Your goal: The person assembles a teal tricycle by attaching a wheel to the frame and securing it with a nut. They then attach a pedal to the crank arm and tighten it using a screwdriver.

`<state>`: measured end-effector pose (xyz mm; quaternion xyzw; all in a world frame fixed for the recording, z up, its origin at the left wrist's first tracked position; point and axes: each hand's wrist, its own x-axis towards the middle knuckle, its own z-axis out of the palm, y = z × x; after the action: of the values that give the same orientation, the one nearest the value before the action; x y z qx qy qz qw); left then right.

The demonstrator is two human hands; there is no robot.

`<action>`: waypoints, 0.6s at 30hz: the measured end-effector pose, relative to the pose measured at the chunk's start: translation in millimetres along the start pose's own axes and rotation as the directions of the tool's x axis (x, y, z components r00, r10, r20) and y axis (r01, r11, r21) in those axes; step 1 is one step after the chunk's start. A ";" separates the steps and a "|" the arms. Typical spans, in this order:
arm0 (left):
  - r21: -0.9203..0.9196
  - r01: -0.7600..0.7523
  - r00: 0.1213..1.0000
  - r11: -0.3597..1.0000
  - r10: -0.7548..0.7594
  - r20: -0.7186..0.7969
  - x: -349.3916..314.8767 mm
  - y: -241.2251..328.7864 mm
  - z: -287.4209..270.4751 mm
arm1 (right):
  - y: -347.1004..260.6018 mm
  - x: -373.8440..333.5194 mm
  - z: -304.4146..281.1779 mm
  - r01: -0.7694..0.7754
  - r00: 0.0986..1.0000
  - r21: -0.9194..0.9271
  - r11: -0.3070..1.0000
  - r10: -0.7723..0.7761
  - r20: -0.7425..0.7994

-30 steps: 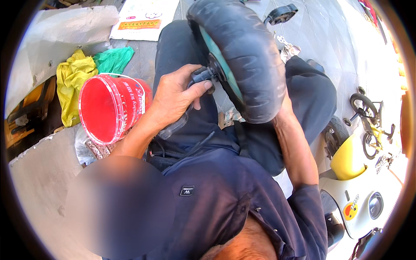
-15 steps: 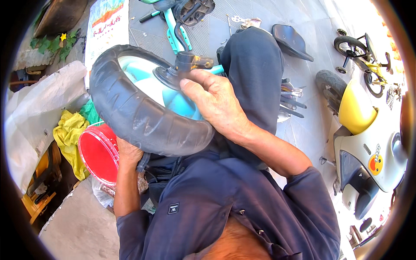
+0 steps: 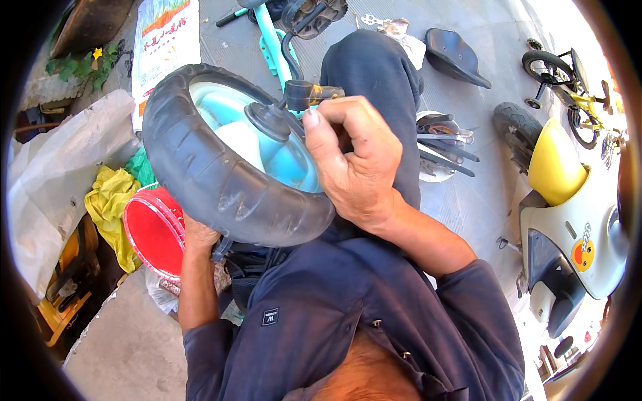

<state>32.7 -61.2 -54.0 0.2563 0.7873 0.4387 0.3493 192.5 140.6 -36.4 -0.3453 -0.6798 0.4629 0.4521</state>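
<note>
Red bucket (image 3: pixel 152 230) crowds the wheel (image 3: pixel 231 157), left of the knee (image 3: pixel 371 63). Left hand (image 3: pixel 200 235): fingers hidden, I cannot tell. Right hand (image 3: pixel 358 157): fingers curled narrow beside the crank (image 3: pixel 302 95), hold unclear. Grey floor (image 3: pixel 465 210) extends rightward.

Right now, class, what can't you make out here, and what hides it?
Head view: most fingers of the left hand, hidden behind the black-tyred wheel.
Head view: the palm of the right hand, hidden by the hand itself.
Head view: the teal frame, cut off by the top edge.
Head view: part of the white container, behind the dark trouser leg.
</note>
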 end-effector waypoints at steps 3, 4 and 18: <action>0.000 -0.028 1.000 1.000 0.028 0.007 -5.6 0.9 -1.6 | 13.4 16.6 -3.5 0.303 0.950 -0.276 0.912 -0.313 0.007; 0.001 -0.052 0.998 0.999 0.052 0.017 -4.6 0.6 -0.3 | 17.1 18.8 -3.8 0.309 0.950 -0.296 0.904 -0.311 0.042; 0.063 0.011 1.000 0.998 -0.012 0.007 -6.7 -13.0 -7.7 | 10.1 34.2 -10.5 -0.689 0.628 0.201 0.696 0.435 0.645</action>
<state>29.6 -76.2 -60.2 0.2644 0.8008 0.4107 0.3466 190.8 177.6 -34.1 -0.2877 -0.5117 0.7995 0.1272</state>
